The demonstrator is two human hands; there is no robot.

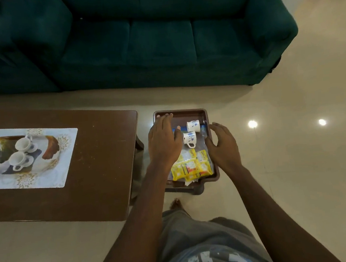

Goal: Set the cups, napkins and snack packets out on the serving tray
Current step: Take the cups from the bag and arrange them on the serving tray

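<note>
A dark brown serving tray (189, 113) sits on a low stool beside the coffee table. Two white cups with blue flower prints lie on their sides in it, one (193, 126) farther back and one (189, 138) nearer. Several yellow snack packets (190, 167) are piled at the tray's near end, over clear plastic wrapping (201, 141). My left hand (164, 141) hovers over the tray's left side with fingers straight, holding nothing. My right hand (222, 145) is over the tray's right edge, fingers loosely spread. A scrap of white paper (188, 182) pokes out under the packets.
The brown coffee table (99, 158) stands left of the tray, with a placemat (65, 157) printed with cups. A green sofa (139, 39) is beyond. The shiny tiled floor (294, 141) stretches to the right. My foot (175, 203) stands just below the stool.
</note>
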